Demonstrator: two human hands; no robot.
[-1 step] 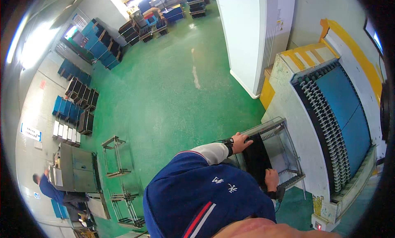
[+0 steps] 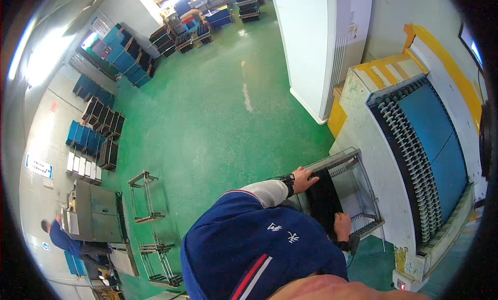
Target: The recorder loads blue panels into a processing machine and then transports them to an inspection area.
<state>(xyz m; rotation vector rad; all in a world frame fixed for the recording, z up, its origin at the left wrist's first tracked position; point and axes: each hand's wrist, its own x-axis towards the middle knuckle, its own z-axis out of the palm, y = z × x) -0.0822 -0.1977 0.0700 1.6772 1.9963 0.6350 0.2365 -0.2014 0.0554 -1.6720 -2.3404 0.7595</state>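
Black panel [image 2: 322, 200], apparently one, left hand [image 2: 302, 178], right hand [image 2: 342, 226] gripping

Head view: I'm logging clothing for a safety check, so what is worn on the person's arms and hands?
Both hands are bare, no gloves. The left hand has a dark wristband or watch and a pale long sleeve under a blue jacket with red and white stripes. The right hand also wears a dark wristband.

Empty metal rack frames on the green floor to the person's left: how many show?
2: one metal rack frame stands alone on the green floor; the second sits nearer the bottom edge, and more may be hidden there.
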